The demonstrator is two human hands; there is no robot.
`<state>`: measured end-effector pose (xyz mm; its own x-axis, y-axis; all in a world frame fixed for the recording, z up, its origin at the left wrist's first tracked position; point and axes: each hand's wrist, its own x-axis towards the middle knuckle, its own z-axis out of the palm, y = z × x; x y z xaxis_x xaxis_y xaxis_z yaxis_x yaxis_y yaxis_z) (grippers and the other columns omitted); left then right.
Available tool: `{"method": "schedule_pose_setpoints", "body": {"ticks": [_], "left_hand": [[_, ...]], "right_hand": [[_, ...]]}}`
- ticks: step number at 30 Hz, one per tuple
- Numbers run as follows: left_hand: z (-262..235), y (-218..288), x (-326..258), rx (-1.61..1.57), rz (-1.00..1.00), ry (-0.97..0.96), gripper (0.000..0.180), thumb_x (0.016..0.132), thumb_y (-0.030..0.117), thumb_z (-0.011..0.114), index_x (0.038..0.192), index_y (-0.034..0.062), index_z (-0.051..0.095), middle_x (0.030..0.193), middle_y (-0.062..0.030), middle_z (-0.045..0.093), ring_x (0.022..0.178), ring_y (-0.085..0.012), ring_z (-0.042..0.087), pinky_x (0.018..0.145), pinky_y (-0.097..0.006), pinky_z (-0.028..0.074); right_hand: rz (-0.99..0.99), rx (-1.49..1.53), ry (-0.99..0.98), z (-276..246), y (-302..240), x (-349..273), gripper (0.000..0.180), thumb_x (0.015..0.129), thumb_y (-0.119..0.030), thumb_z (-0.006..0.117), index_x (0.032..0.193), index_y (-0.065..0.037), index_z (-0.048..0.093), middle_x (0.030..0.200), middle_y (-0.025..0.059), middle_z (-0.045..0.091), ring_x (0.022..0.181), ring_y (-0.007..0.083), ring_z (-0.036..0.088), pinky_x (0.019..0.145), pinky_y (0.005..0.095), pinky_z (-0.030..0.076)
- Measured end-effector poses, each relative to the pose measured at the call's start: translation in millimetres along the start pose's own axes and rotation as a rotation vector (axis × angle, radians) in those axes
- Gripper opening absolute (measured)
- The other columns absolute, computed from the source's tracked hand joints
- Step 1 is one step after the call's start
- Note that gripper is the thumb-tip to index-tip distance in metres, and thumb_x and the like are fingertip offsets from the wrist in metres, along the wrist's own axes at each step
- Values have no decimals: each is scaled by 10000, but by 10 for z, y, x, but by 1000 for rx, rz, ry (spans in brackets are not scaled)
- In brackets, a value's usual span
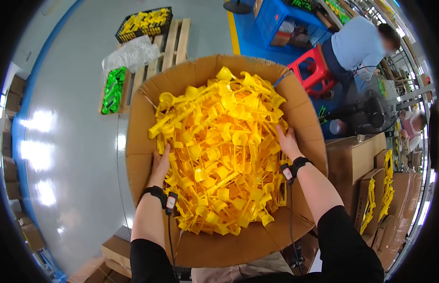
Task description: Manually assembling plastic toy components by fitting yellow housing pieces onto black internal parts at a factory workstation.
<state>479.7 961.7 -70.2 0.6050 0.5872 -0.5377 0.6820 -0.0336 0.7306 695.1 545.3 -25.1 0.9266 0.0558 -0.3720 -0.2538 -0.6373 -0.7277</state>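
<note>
A large open cardboard box (pixel 245 245) stands in front of me, heaped with yellow plastic parts (pixel 219 146) that have long stems and cup-shaped ends. Along the left side of the heap, inside the box wall, lies my left hand (pixel 160 164), its visible fingers stretched out and pointing away from me. My right hand (pixel 288 144) rests against the heap's right side, fingers extended, some of their length hidden among the parts. Neither palm shows, and I see no single part gripped in either hand. Each wrist wears a black strap with a small cabled device.
Beyond the box lies a wooden pallet (pixel 177 40) with a black crate (pixel 169 29) of yellow parts and a carton of green parts (pixel 114 90). At right, a person (pixel 358 42) sits near a red stool (pixel 313 70). Cardboard boxes (pixel 354 158) stand close on my right.
</note>
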Motion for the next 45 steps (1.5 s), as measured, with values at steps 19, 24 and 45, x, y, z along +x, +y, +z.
{"method": "schedule_pose_setpoints", "body": {"ticks": [19, 24, 45], "left_hand": [[379, 127, 478, -147, 1, -76, 885, 794, 550, 684, 1426, 36, 340, 1437, -138, 405, 1314, -276, 387, 1083, -370, 287], [99, 18, 684, -208, -129, -290, 875, 824, 442, 702, 1472, 50, 263, 1445, -97, 400, 1312, -237, 394, 1074, -338, 298], [362, -188, 768, 232, 369, 28, 616, 860, 394, 641, 1353, 64, 474, 1473, -124, 356, 1228, -323, 421, 1060, -430, 300]], "right_hand": [[350, 468, -373, 84, -40, 189, 695, 942, -482, 510, 1467, -76, 302, 1441, 78, 421, 1289, 194, 429, 1070, 324, 322], [274, 484, -433, 161, 133, 263, 672, 950, -443, 525, 1468, -77, 302, 1433, 71, 433, 1275, 187, 442, 1054, 321, 351], [47, 431, -543, 549, 85, 444, 511, 953, -391, 574, 1361, -100, 474, 1304, 21, 542, 1139, 140, 522, 946, 299, 446]]}}
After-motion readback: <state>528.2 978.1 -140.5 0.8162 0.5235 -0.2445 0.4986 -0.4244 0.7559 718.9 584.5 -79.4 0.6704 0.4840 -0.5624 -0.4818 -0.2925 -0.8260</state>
